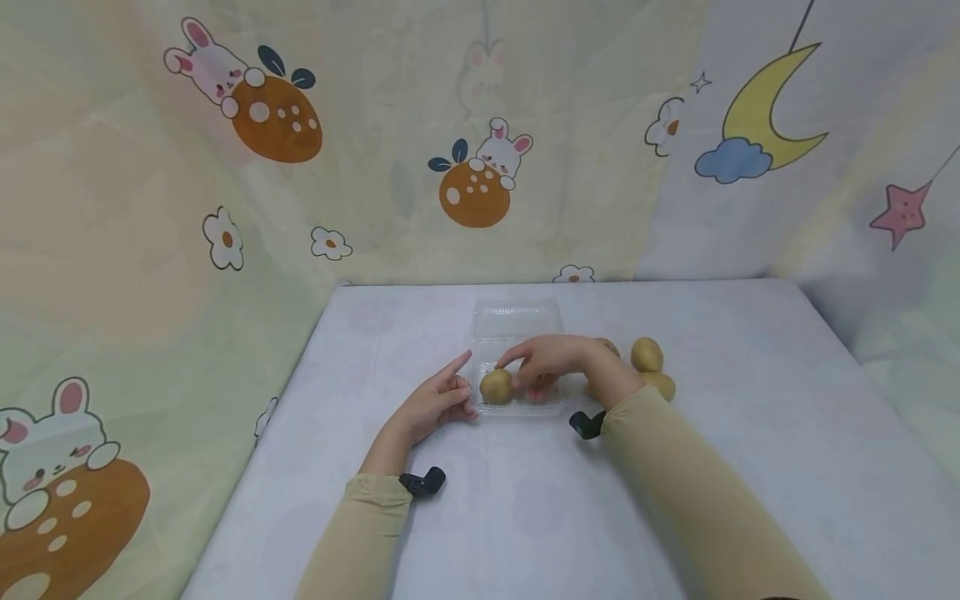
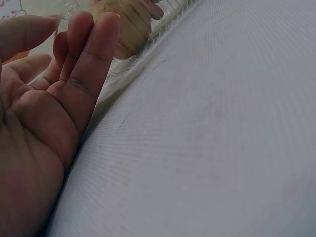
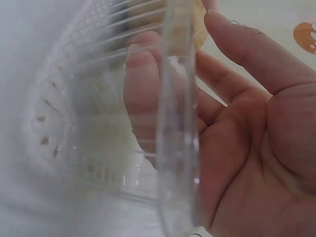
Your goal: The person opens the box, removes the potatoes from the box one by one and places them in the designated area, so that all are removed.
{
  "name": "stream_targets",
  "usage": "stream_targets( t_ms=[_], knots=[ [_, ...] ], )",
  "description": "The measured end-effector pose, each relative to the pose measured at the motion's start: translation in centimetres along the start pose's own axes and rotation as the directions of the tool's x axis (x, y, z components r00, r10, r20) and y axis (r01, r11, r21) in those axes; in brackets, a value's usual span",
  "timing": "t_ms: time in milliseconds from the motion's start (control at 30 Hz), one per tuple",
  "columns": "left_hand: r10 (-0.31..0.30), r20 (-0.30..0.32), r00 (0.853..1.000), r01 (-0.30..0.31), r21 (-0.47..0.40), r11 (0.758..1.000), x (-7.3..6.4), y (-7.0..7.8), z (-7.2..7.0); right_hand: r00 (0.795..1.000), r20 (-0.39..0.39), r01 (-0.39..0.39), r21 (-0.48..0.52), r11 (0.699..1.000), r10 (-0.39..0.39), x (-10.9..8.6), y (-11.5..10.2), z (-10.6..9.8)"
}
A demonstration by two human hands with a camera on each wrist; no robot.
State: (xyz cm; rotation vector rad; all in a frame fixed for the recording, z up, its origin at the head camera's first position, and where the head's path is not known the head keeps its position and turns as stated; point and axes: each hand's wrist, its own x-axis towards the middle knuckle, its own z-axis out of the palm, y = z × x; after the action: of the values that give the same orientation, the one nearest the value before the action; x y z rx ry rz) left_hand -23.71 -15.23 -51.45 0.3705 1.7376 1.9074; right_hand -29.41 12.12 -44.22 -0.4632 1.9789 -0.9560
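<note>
A clear plastic clamshell box lies on the table with its lid folded back. In its front left part sits a round yellow-brown potato. My right hand reaches over the box, index fingertip on the potato's top and thumb at its right side; the other fingers hang inside. Through the clear wall in the right wrist view, these fingers show beside the potato. My left hand lies along the box's left side, index finger straight and the others loosely bent. Its fingertips are close to the box wall.
More potatoes lie right of the box: one behind, another nearer, and one partly covered by my right wrist. A white cloth covers the table. Printed fabric hangs behind and at the sides.
</note>
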Motion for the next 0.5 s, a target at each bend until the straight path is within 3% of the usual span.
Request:
stream_targets(
  t_ms=[500],
  knots=[
    [-0.010, -0.002, 1.000, 0.010, -0.003, 1.000, 0.0, 0.1, 0.0, 0.999, 0.004, -0.033, 0.022, 0.999, 0.033, 1.7, -0.3, -0.2]
  ],
)
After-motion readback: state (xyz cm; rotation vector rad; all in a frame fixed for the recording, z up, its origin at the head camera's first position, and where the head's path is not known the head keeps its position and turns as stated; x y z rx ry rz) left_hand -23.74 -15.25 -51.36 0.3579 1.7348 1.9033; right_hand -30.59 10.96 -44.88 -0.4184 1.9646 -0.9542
